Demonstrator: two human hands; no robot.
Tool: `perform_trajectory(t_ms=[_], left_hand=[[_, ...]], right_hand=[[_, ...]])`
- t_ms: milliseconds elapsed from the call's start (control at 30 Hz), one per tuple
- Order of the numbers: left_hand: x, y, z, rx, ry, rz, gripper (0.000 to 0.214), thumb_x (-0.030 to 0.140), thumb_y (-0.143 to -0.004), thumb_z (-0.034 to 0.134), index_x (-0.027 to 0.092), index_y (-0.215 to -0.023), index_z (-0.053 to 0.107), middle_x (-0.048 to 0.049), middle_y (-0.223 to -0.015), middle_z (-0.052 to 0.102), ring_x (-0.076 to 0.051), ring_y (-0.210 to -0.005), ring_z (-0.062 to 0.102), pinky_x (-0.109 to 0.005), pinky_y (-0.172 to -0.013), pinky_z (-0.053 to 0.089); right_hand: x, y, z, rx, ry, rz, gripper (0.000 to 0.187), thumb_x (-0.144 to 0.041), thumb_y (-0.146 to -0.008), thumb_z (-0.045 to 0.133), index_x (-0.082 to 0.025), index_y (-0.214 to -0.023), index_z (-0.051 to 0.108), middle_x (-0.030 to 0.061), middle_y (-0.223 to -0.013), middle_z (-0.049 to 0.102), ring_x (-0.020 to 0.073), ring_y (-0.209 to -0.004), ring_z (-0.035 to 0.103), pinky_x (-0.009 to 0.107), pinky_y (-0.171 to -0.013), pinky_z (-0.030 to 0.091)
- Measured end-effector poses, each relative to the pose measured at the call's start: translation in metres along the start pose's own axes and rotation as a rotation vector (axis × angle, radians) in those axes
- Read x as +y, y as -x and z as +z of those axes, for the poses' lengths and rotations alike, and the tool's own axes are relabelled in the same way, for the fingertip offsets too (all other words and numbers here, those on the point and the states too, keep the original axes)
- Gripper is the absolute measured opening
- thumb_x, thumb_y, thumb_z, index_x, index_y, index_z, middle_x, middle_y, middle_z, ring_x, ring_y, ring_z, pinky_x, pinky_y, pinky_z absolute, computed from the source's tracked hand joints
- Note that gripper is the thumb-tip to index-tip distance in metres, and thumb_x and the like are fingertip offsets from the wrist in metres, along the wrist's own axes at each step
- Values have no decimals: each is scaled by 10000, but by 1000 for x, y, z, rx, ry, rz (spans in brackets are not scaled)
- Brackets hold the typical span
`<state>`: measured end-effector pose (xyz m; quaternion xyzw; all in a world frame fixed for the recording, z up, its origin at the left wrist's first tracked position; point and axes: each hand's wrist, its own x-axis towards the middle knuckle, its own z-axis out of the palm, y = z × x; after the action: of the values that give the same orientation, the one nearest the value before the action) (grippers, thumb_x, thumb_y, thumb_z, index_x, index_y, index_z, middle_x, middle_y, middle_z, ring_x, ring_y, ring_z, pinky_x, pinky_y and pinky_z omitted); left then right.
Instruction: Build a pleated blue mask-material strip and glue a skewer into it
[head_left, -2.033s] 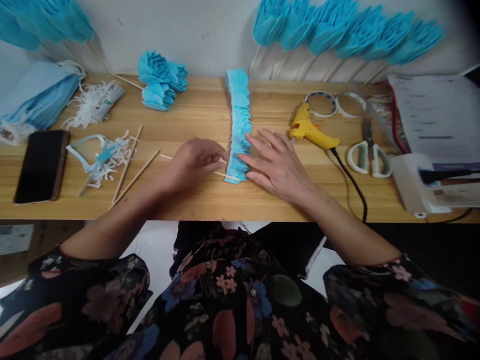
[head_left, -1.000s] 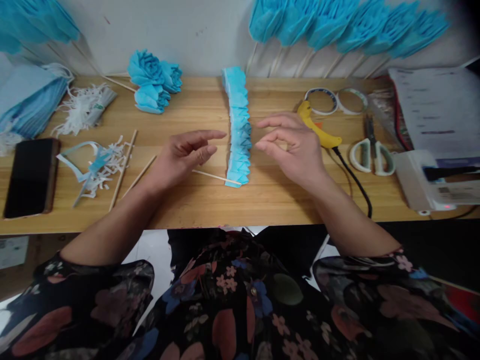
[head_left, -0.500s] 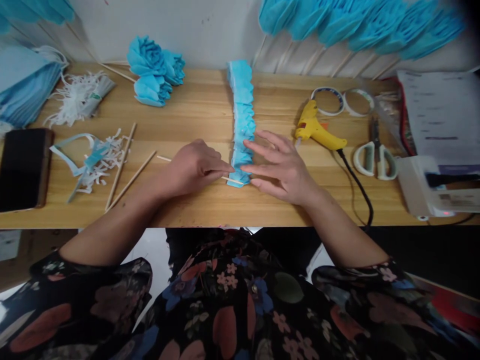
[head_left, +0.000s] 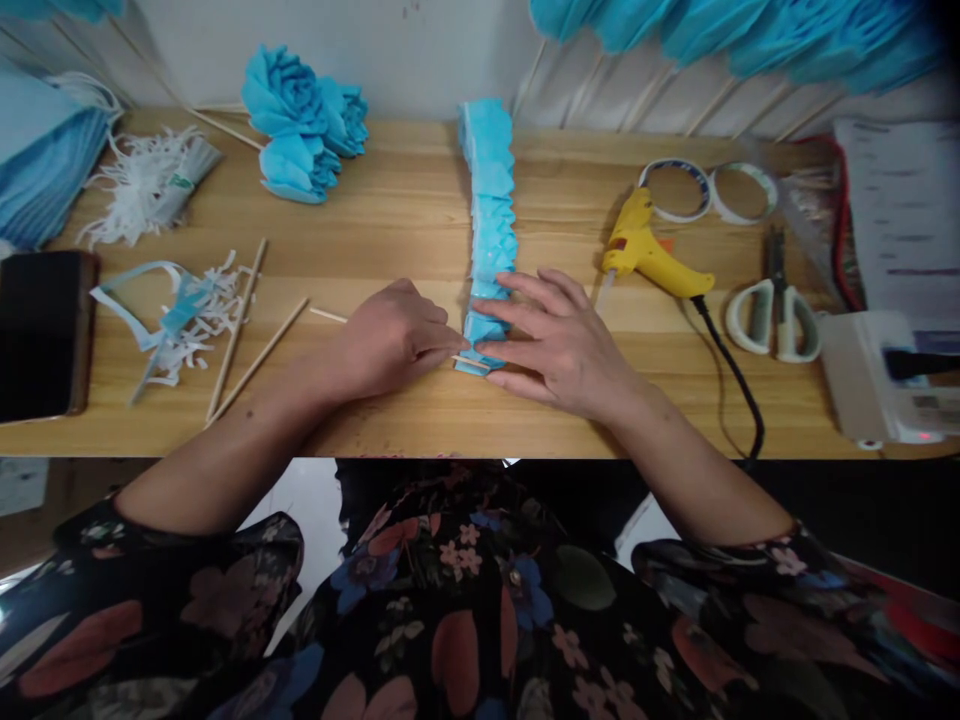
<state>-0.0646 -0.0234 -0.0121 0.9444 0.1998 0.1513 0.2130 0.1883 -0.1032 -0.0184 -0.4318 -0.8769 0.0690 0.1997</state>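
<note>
A long pleated blue strip (head_left: 491, 190), fabric or paper, lies away from me on the wooden table. Across its near end rests a thin wooden stick (head_left: 327, 314), running out to the left beneath my fist. My left hand (head_left: 397, 340) is closed round this stick, its index fingertip at the strip's left edge. My right hand (head_left: 566, 340) lies with fingers spread, the fingertips touching the strip's right side near the stick's tip.
Right of the strip lie a yellow glue gun (head_left: 652, 250), two tape rolls (head_left: 675, 190) and scissors (head_left: 776, 305). On the left are blue flowers (head_left: 289, 110), loose sticks (head_left: 238, 325), white scraps (head_left: 199, 320), a phone (head_left: 45, 335) and stacked blue masks (head_left: 49, 165).
My right fingers have moved slightly inward over the strip's near end. The left hand still grips the stick in nearly the same spot. The camera view has shifted a little.
</note>
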Motion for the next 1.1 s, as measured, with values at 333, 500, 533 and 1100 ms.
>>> perform_trajectory(t_ms=[333, 500, 533, 1100], left_hand=[[-3, 1, 0, -28, -31, 48, 335, 348, -1070, 511, 254, -947, 808, -43, -795, 761, -190, -772, 691, -353, -767, 440], [-4, 2, 0, -12, -83, 93, 373, 382, -1102, 479, 250, -1007, 815, -39, -788, 752, -187, -756, 678, -346, -749, 415], [-4, 2, 0, -21, -89, 92, 377, 385, -1107, 472, 249, -1021, 813, -40, -799, 756, -189, -766, 681, -345, -755, 415], [-5, 2, -2, -7, -77, 72, 332, 359, -1091, 523, 239, -1007, 821, -33, -777, 756, -175, -733, 677, -324, -747, 403]], right_hand=[[19, 15, -19, 149, -142, 190, 323, -589, -1000, 566, -411, -1072, 826, -25, -1470, 682, 368, -1508, 477, 685, -1204, 383], [18, 13, -16, 88, -154, 86, 311, -565, -996, 603, -370, -985, 845, -23, -1465, 696, 360, -1483, 512, 656, -1201, 391], [19, 13, -15, 95, -156, 54, 316, -552, -1007, 597, -360, -987, 846, -21, -1468, 695, 354, -1476, 521, 650, -1197, 392], [15, 12, -6, 35, -88, -81, 277, -422, -1043, 612, -288, -988, 847, 31, -1421, 727, 325, -1458, 537, 575, -1189, 390]])
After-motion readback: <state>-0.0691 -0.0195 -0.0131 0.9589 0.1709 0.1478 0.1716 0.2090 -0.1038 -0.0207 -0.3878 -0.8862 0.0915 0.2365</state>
